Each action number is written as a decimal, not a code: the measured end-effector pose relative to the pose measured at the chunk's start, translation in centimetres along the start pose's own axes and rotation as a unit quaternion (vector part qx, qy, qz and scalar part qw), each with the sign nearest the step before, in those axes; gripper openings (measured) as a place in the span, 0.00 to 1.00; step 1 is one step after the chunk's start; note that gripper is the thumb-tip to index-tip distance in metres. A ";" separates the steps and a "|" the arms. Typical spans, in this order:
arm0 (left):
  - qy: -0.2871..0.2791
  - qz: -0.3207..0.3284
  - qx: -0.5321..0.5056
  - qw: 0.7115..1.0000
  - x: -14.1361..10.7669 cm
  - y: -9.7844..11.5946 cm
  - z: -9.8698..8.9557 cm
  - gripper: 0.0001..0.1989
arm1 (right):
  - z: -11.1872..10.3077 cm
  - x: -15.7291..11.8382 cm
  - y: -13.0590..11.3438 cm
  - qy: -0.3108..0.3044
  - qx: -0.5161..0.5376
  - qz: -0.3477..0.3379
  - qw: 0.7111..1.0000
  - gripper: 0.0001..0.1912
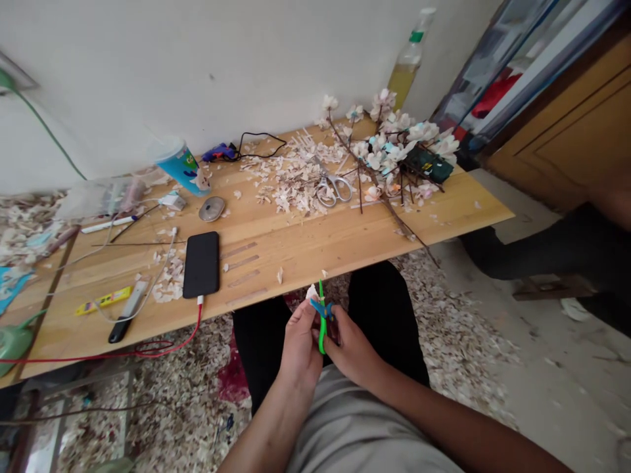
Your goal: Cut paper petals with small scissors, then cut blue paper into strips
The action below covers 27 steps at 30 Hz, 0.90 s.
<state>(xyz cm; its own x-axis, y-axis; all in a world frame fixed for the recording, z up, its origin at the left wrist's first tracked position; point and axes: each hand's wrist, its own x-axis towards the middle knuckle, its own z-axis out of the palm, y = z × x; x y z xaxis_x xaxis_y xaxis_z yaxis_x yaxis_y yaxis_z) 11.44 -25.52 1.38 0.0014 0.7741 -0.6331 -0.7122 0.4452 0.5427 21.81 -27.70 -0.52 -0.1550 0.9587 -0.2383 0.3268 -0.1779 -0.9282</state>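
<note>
My right hand point(352, 345) is closed around a pair of green scissors point(323, 332) with a blue part, held low over my lap by the table's front edge. One green blade points up and away from me. Beside it, my left hand point(300, 341) pinches a small white petal-like piece point(311, 292) close to the blades. Whether the blades touch the piece, I cannot tell. My fingers partly hide the scissors' handles.
On the wooden table point(345, 243) lie a black phone point(202, 265), a utility knife point(129, 310), grey scissors point(335, 190) amid pale scraps point(293, 187), and a blossom-covered branch point(389, 148). A blue cup point(180, 167) stands at the back. Another person's leg point(532, 253) is at right.
</note>
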 end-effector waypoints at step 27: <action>0.008 0.065 0.011 0.998 -0.2 -0.5 -0.1 0.13 | 0.6 0.0 1.8 0.027 -0.008 0.013 1.000 0.05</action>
<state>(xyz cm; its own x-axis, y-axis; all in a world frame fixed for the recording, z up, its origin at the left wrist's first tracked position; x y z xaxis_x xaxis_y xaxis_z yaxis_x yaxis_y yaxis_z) 11.71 -25.90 1.17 -0.1019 0.8190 -0.5647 -0.6894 0.3511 0.6336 21.82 -28.16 -2.39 -0.0957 0.9647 -0.2453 0.3456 -0.1989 -0.9171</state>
